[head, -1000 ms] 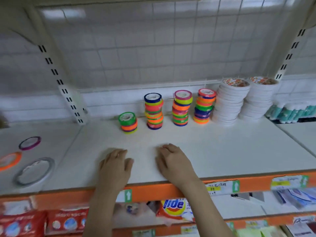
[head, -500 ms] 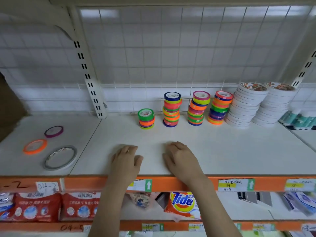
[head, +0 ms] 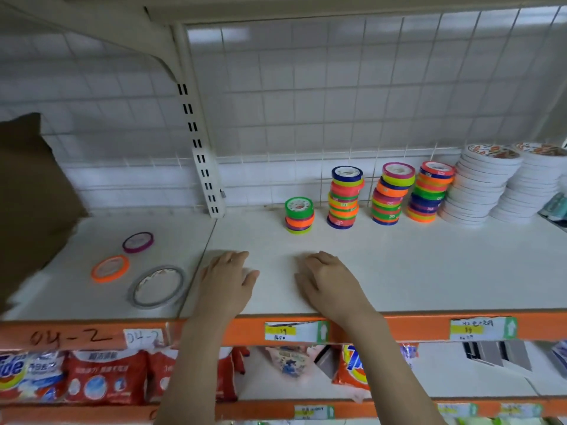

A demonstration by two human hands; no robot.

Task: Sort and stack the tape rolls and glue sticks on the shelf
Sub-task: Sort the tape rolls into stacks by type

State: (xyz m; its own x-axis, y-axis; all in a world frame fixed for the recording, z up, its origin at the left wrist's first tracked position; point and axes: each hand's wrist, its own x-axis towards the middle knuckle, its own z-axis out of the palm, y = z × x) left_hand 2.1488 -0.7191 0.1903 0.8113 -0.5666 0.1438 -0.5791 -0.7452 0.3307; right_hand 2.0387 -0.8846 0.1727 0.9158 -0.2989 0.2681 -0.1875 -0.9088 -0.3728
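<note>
I see both hands lying palm-down near the front edge of the shelf [head: 399,271]. The left hand [head: 227,279] has its fingers relaxed and slightly spread, grasping nothing. The right hand [head: 329,279] rests just beside it, fingers loosely bent on the board, also grasping nothing.

Along the back edge I count four stacks of coloured tape. The short stack [head: 299,215] stands furthest left, and I make it about four rolls, though the bands blur together. Right of it are three taller ones: the blue-topped stack [head: 345,197], the pink-topped stack [head: 392,193] and the red-topped stack [head: 431,191], which leans toward the back right. Touching that one are two white stacks [head: 481,185], leaning the same way and reaching the right edge of my view. At the far right something teal [head: 557,207] shows, perhaps glue sticks; I cannot tell.

On the left board, beyond the seam, three loose rolls lie flat and apart: a purple roll [head: 137,242], an orange roll [head: 109,268] and a larger grey roll [head: 158,286] nearest the front edge.
</note>
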